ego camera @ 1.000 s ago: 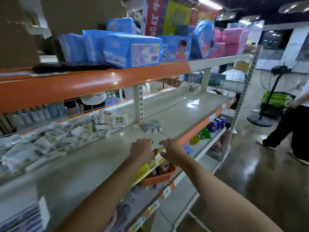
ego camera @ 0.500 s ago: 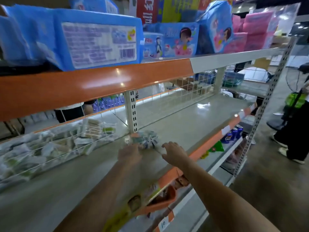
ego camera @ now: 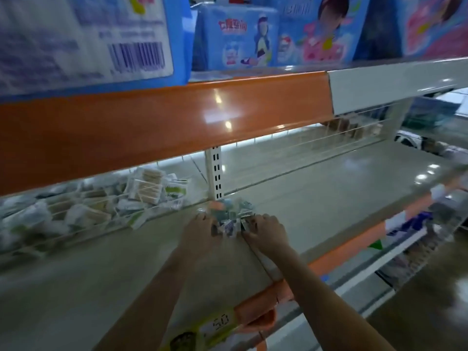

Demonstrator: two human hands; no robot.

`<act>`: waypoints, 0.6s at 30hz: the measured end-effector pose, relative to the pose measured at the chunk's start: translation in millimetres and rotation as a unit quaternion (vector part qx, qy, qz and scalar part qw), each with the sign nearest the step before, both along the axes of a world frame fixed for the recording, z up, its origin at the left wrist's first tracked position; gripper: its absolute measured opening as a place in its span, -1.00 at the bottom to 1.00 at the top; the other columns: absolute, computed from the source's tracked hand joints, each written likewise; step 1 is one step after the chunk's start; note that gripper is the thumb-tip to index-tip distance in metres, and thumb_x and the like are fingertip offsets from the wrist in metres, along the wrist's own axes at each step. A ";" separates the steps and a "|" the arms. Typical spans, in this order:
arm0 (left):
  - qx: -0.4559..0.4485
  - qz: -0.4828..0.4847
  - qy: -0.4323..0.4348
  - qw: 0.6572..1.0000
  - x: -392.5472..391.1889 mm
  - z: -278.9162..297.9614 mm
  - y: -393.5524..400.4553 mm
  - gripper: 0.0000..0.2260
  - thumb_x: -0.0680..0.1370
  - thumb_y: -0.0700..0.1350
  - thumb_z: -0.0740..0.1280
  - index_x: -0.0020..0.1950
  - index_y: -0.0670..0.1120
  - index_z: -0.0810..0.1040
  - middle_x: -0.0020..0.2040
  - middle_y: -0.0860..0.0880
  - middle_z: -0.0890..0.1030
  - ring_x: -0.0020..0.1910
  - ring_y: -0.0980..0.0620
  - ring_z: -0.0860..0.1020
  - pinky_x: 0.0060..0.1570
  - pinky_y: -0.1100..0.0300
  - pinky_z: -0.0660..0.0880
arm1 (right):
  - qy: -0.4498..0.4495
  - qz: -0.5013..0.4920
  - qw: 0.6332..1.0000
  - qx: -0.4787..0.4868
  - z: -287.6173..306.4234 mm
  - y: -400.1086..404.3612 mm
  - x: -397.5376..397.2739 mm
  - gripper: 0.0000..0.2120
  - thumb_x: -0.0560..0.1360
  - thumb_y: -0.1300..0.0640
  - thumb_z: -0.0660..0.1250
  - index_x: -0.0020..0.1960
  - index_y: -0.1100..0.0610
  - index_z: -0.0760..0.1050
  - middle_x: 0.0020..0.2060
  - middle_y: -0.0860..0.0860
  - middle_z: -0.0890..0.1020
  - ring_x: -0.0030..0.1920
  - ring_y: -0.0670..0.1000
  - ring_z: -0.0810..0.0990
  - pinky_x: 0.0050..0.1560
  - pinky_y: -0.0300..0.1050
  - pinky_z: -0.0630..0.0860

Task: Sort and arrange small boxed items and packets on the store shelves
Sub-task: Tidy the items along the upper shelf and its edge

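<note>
Both hands have advanced from the shelf's front edge to the small pile of packets (ego camera: pixel 229 216) at the rear of the middle shelf (ego camera: pixel 316 198), beside the upright post (ego camera: pixel 215 173). Left hand (ego camera: pixel 200 229) and right hand (ego camera: pixel 268 230) flank the pile; fingers curl onto its packets. Gathering can begin

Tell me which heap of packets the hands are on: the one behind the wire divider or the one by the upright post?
The small pile of packets by the upright post. Left hand and right hand flank it; the wire divider pile sits untouched.
</note>
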State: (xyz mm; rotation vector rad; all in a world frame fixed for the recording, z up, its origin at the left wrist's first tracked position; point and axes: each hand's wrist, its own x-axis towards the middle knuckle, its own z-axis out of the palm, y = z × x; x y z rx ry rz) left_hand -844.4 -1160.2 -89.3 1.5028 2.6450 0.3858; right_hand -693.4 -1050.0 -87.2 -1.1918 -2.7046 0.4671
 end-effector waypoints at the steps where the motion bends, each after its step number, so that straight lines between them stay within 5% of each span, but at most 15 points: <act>1: 0.005 0.005 0.003 1.000 1.3 -0.5 -0.9 -0.72 0.47 0.06 0.34 0.10 -0.06 0.55 0.15 -0.09 0.51 0.16 -0.08 0.47 0.08 0.14 0.38 | 0.007 0.010 1.000 -0.002 -1.5 3.7 2.1 -0.54 0.51 -0.11 0.25 0.30 0.14 0.38 0.18 0.11 0.48 0.24 0.13 0.40 0.19 -0.01 0.37; 6: -0.064 0.050 -0.002 0.997 8.5 8.8 -5.6 -0.57 0.43 0.17 0.31 0.18 -0.06 0.52 0.22 -0.09 0.49 0.15 -0.11 0.48 0.12 0.06 0.46 | 0.012 0.066 0.998 -0.007 -5.9 20.5 10.0 -0.59 0.51 -0.02 0.28 0.31 0.12 0.41 0.17 0.10 0.51 0.21 0.13 0.42 0.17 -0.04 0.38; 11: -0.062 0.046 0.012 0.997 11.2 15.8 -0.3 -0.58 0.54 -0.07 0.24 0.40 -0.07 0.36 0.38 -0.10 0.38 0.31 -0.12 0.37 0.26 0.05 0.35 | 0.014 0.082 0.997 -0.002 -1.8 27.9 5.6 -0.61 0.52 0.00 0.27 0.28 0.16 0.40 0.19 0.10 0.50 0.22 0.12 0.42 0.18 -0.05 0.38; 18: -0.046 0.042 0.017 0.998 18.6 9.6 -10.9 -0.78 0.54 -0.04 0.31 0.18 0.03 0.57 0.19 -0.08 0.52 0.19 -0.06 0.44 0.14 0.09 0.43 | 0.016 0.107 0.993 0.036 -1.5 31.5 4.7 -0.70 0.55 0.08 0.20 0.24 0.15 0.40 0.18 0.09 0.50 0.18 0.10 0.44 0.14 -0.04 0.41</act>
